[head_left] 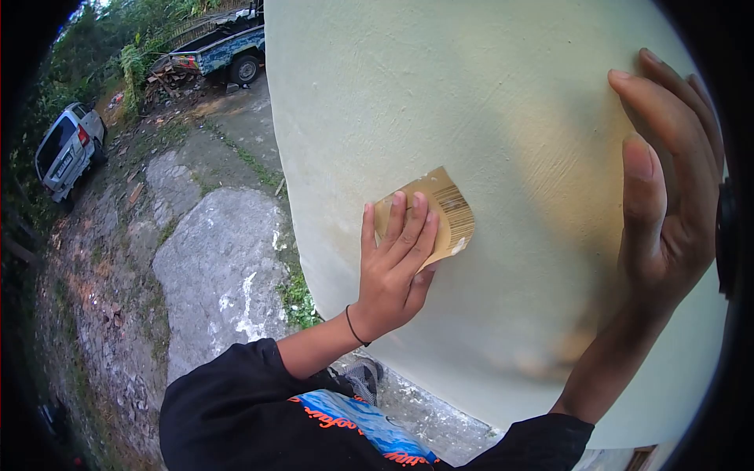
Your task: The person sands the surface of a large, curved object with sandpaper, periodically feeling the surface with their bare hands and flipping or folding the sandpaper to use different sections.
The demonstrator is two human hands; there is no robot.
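Observation:
A tan sheet of sandpaper [454, 210], printed with dark lines on its back, lies against the pale green wall [408, 94]. My left hand [397, 263] presses it there with the fingers laid over its left part. The sheet's right corner and lower edge curl beyond my fingers. At the right, my right hand [675, 180] is raised in front of the wall, fingers apart and slightly bent, with nothing in it. A dark band [355, 326] circles my left wrist.
The wall ends at a vertical edge on the left. Beyond it lie rough ground and a concrete slab [220, 267]. A silver car [69, 149] and a blue pickup truck [224, 55] stand farther off. A shoe [363, 378] shows below my left arm.

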